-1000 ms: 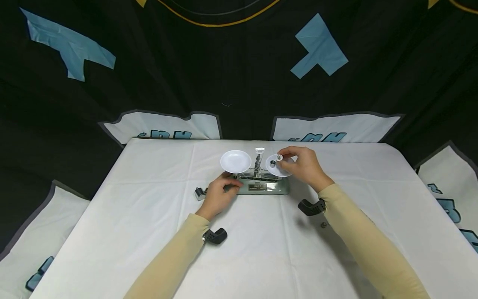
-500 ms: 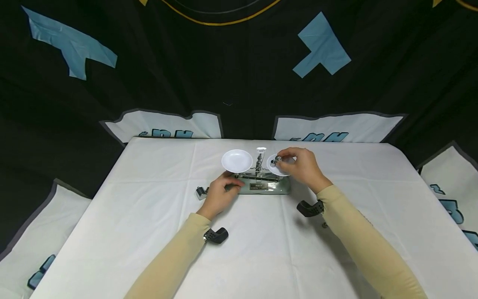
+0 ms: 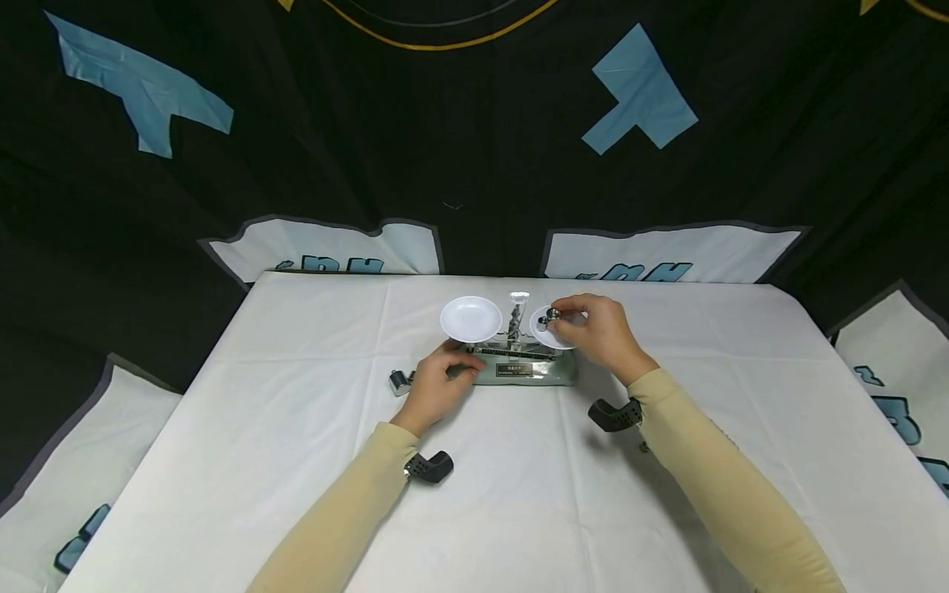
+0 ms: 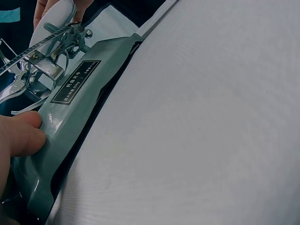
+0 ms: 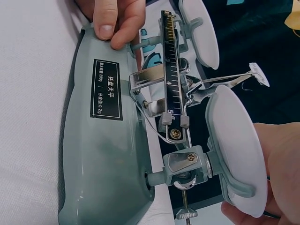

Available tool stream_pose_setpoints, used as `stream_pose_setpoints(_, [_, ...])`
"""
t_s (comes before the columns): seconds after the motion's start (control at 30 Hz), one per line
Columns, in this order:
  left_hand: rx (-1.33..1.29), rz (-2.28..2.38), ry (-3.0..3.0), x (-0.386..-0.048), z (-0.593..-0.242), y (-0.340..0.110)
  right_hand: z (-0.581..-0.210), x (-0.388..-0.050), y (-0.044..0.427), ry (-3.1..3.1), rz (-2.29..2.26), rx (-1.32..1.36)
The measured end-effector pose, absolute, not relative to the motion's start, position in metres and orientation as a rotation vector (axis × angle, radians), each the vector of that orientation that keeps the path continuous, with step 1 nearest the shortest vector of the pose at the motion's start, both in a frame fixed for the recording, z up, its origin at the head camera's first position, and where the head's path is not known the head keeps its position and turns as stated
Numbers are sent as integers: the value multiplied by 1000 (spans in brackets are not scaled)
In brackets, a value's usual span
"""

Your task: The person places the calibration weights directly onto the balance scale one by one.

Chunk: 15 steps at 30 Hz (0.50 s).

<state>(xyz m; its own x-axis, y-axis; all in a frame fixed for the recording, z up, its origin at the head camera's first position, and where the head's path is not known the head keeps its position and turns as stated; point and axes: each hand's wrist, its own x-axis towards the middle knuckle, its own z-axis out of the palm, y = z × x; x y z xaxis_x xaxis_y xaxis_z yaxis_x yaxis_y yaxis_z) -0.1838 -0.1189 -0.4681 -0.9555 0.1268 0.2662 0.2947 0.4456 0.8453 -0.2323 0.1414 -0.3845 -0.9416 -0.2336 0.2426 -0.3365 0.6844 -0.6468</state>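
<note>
A green-based pan balance (image 3: 524, 372) stands at the table's far side, with a white left pan (image 3: 470, 319) and a white right pan (image 3: 558, 338). My left hand (image 3: 437, 385) grips the left end of its base, thumb on the front, as the left wrist view (image 4: 21, 133) also shows. Over the right pan, my right hand (image 3: 599, 331) pinches a small metal weight (image 3: 553, 314) between thumb and fingertips. Beside it, another metal weight (image 3: 543, 323) sits on that pan. Whether the pinched weight touches the pan, I cannot tell. In the right wrist view the right pan (image 5: 239, 150) hides the fingertips.
To the left of my left hand lies a metal weight (image 3: 399, 382), with something small partly hidden beside it. A small metal piece (image 3: 643, 447) lies by my right forearm. White cloth (image 3: 504, 494) covers the table, and a dark curtain (image 3: 482, 165) hangs behind.
The weight in my right fingers has tipped from showing a bright round end to looking darker and more upright, close to the pan's weight. My left hand stays on the base.
</note>
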Motion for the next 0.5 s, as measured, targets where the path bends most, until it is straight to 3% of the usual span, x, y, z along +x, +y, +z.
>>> stream_pose_setpoints(0.5, [-367, -1512, -2536, -184, -469, -119, -385, -232, 142, -2753, 1103, 444])
